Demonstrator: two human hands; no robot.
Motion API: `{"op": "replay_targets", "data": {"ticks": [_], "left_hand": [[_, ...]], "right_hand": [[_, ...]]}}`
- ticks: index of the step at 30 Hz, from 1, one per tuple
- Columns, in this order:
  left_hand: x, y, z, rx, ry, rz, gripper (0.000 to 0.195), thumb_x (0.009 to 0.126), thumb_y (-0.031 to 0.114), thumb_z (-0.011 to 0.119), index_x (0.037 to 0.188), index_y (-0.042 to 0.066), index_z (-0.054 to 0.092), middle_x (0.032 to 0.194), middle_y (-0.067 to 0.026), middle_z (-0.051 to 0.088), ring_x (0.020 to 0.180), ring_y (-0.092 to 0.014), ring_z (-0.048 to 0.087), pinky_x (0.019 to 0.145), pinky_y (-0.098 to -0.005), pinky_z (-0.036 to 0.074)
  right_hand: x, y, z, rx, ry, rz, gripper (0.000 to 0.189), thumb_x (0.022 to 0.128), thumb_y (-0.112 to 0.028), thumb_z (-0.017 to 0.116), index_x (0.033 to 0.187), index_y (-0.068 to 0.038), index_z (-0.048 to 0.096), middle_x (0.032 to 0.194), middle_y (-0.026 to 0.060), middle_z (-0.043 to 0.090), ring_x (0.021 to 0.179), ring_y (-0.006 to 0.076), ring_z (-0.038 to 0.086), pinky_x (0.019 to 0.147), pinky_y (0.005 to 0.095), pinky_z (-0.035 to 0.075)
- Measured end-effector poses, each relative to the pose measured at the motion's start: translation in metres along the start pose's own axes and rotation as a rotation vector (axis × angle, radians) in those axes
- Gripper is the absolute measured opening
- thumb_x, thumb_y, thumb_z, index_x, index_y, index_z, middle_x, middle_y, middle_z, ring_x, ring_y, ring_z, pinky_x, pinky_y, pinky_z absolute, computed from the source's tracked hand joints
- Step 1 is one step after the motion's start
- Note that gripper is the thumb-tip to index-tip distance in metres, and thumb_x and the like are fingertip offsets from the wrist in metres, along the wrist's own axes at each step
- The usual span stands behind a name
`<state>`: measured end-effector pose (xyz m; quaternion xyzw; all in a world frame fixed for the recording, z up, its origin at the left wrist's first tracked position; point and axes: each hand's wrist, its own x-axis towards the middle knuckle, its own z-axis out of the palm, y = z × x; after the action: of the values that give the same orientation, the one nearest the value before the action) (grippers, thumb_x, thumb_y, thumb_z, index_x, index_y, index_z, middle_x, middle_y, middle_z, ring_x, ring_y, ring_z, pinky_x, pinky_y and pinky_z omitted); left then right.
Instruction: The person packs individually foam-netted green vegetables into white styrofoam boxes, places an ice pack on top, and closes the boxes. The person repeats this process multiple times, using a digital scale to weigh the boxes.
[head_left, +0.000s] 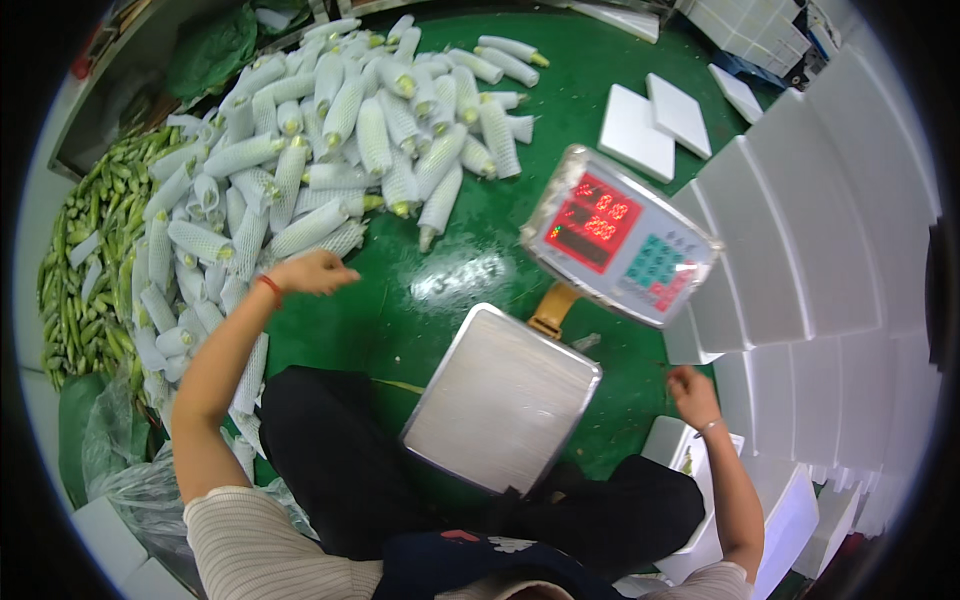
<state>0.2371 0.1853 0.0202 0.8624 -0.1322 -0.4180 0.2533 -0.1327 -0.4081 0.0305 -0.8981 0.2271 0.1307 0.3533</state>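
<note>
My left hand (319, 271), a red cord at its wrist, hovers by the near edge of a heap of vegetables in white foam-net sleeves (300, 229). Its fingers are partly curled and blurred; nothing shows in them. My right hand (691, 394) is held with bent fingers over the right side, beside white foam boxes, and no object is visible in it. Between my knees lies the bare metal platform (504, 401) of a digital scale. Its display head (622, 236), with lit red digits and a keypad, stands beyond on a yellowish post (553, 309).
Loose long green vegetables (101, 277) are piled at the far left. White foam boxes (750, 247) are stacked along the right. Foam lids (637, 131) lie on the green floor (337, 330). An open foam box (701, 457) sits by my right knee, and clear plastic bags (146, 480) lie lower left.
</note>
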Motion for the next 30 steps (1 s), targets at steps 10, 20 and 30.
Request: {"op": "replay_targets", "data": {"ticks": [10,20,30], "left_hand": [[0.066,-0.023,0.280,-0.835,-0.197,-0.025,0.056,0.094,0.050,0.055,0.103,-0.004,0.065,0.091,-0.0066,0.066,0.083,-0.012,0.059,0.075,-0.0281,0.050],[0.091,0.007,0.265,-1.043,0.096,-0.021,0.045,0.097,0.039,0.056,0.092,-0.004,0.068,0.080,-0.0030,0.063,0.078,-0.008,0.051,0.067,-0.0262,0.042],[0.145,-0.004,0.143,-1.053,0.147,-0.057,0.053,0.099,0.040,0.050,0.109,-0.009,0.065,0.100,-0.0106,0.068,0.089,-0.014,0.060,0.079,-0.0261,0.046]], "right_hand": [[0.026,0.040,0.244,1.242,-0.017,0.712,0.078,0.091,-0.069,0.038,0.137,-0.007,0.047,0.134,0.0094,0.055,0.121,0.0251,0.053,0.103,0.0409,0.042],[0.053,-0.054,0.256,1.190,0.450,0.649,0.072,0.093,-0.060,0.036,0.139,-0.006,0.044,0.135,0.0150,0.053,0.120,0.0276,0.053,0.103,0.0380,0.040],[0.176,-0.121,0.256,1.206,0.317,0.565,0.069,0.092,-0.057,0.040,0.139,-0.006,0.044,0.128,0.0153,0.057,0.110,0.0254,0.059,0.095,0.0370,0.047]]}}
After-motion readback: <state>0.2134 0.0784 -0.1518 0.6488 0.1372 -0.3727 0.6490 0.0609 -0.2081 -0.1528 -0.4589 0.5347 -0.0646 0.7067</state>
